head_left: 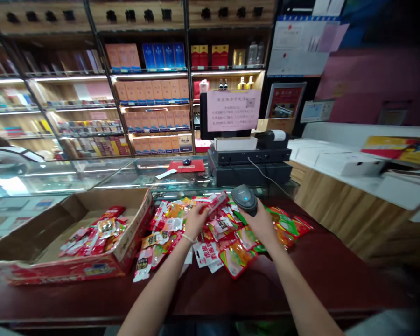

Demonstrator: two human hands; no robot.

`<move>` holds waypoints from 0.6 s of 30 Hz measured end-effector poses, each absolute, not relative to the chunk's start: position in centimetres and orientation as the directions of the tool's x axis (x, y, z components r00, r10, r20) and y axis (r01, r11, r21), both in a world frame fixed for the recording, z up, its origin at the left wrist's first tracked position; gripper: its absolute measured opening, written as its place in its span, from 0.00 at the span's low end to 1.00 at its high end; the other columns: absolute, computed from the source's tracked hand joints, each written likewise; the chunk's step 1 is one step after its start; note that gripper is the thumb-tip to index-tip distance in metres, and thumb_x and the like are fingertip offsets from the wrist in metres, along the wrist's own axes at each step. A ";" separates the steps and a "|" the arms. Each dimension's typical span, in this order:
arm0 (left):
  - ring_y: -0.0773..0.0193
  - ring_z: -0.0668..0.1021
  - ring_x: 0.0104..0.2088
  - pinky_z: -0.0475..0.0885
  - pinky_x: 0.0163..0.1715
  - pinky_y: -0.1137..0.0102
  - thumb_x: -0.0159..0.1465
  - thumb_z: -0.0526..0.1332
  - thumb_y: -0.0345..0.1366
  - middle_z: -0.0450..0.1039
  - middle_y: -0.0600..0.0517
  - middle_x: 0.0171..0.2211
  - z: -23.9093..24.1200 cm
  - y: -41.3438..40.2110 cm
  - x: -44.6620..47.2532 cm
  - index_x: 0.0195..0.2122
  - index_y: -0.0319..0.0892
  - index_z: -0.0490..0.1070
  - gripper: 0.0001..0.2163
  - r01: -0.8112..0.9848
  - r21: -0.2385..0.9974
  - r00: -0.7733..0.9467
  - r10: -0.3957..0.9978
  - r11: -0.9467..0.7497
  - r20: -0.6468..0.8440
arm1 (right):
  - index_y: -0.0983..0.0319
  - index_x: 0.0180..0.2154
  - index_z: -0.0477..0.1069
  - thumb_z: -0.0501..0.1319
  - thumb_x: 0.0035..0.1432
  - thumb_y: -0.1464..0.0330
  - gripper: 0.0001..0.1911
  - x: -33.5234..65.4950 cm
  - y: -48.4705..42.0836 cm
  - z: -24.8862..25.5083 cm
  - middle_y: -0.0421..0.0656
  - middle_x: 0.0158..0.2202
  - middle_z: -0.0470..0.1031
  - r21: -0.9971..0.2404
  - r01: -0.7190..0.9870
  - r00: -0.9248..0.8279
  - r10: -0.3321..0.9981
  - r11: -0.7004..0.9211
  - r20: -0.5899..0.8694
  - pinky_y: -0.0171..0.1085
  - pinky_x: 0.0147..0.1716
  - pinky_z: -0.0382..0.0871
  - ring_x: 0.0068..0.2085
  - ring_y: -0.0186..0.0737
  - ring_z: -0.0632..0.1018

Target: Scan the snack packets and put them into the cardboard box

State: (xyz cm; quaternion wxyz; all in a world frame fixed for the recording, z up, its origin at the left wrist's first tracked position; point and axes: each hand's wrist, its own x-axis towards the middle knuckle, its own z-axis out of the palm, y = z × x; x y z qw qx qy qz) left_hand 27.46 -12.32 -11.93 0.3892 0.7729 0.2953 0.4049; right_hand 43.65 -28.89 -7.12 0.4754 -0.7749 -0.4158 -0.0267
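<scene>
Snack packet beside scanner; counter bare toward near edge.

Red, orange and green snack packets (some white) litter a dark maroon counter beside a brown cardboard box.

Packet: we see a slim red-and-white plastic snack packet, sealed, gripped at its near end by the left hand. It is lifted just above the heap, nearly level, with its far end tilted slightly up to the right.
Scanner: we see a dark grey plastic handheld barcode scanner with its rounded head uppermost and its handle hidden inside the right hand.
Relation: the packet's far end sits just beside the scanner's head; we cannot tell whether they touch.
Heap: loose red, orange and green snack packets lie overlapping beneath both.
</scene>
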 end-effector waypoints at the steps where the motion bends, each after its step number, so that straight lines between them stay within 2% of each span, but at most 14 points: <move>1: 0.57 0.78 0.40 0.71 0.42 0.64 0.60 0.59 0.41 0.78 0.47 0.39 -11.9 -11.0 26.0 0.42 0.41 0.76 0.13 0.059 0.898 0.436 0.821 -0.436 0.369 | 0.58 0.49 0.66 0.61 0.52 0.55 0.24 43.0 -27.9 -6.9 0.46 0.38 0.79 -0.692 0.684 0.648 0.626 -0.229 0.434 0.38 0.35 0.67 0.41 0.48 0.78; 3: 0.59 0.78 0.36 0.72 0.36 0.66 0.59 0.61 0.46 0.79 0.47 0.38 -12.1 -8.7 23.1 0.44 0.39 0.75 0.18 -0.096 0.961 0.379 0.883 -0.259 0.276 | 0.57 0.49 0.65 0.61 0.52 0.54 0.24 41.7 -25.9 -6.7 0.46 0.35 0.79 -0.632 0.724 0.623 0.653 -0.275 0.430 0.37 0.31 0.65 0.38 0.49 0.79; 5: 0.61 0.78 0.31 0.72 0.31 0.69 0.58 0.61 0.49 0.79 0.48 0.35 -12.8 -7.2 20.8 0.46 0.38 0.74 0.22 -0.189 0.972 0.367 0.909 -0.137 0.199 | 0.56 0.49 0.65 0.61 0.52 0.55 0.24 40.5 -24.1 -6.8 0.45 0.33 0.78 -0.577 0.770 0.567 0.704 -0.272 0.426 0.36 0.30 0.63 0.36 0.49 0.79; 10: 0.63 0.77 0.27 0.70 0.26 0.71 0.57 0.61 0.52 0.78 0.50 0.31 -15.3 -5.9 17.8 0.45 0.39 0.74 0.23 -0.150 0.976 0.249 0.950 -0.156 0.190 | 0.54 0.51 0.64 0.63 0.49 0.59 0.26 38.4 -21.5 -8.5 0.43 0.36 0.79 -0.575 0.802 0.410 0.852 -0.165 0.327 0.36 0.30 0.64 0.37 0.48 0.79; 13: 0.61 0.78 0.31 0.71 0.30 0.70 0.58 0.61 0.49 0.79 0.49 0.34 -16.0 -6.1 17.5 0.43 0.38 0.76 0.20 -0.091 0.971 0.205 0.950 -0.221 0.236 | 0.53 0.52 0.64 0.64 0.48 0.61 0.28 37.6 -21.6 -9.8 0.41 0.35 0.79 -0.624 0.771 0.369 0.889 -0.130 0.272 0.36 0.32 0.65 0.37 0.47 0.79; 18: 0.58 0.78 0.42 0.72 0.45 0.64 0.60 0.60 0.44 0.78 0.47 0.43 -15.8 -6.8 17.9 0.45 0.41 0.76 0.16 -0.053 0.957 0.230 0.930 -0.284 0.289 | 0.53 0.52 0.66 0.65 0.46 0.64 0.29 37.2 -22.3 -10.6 0.41 0.35 0.79 -0.692 0.714 0.373 0.895 -0.108 0.245 0.38 0.36 0.68 0.41 0.47 0.79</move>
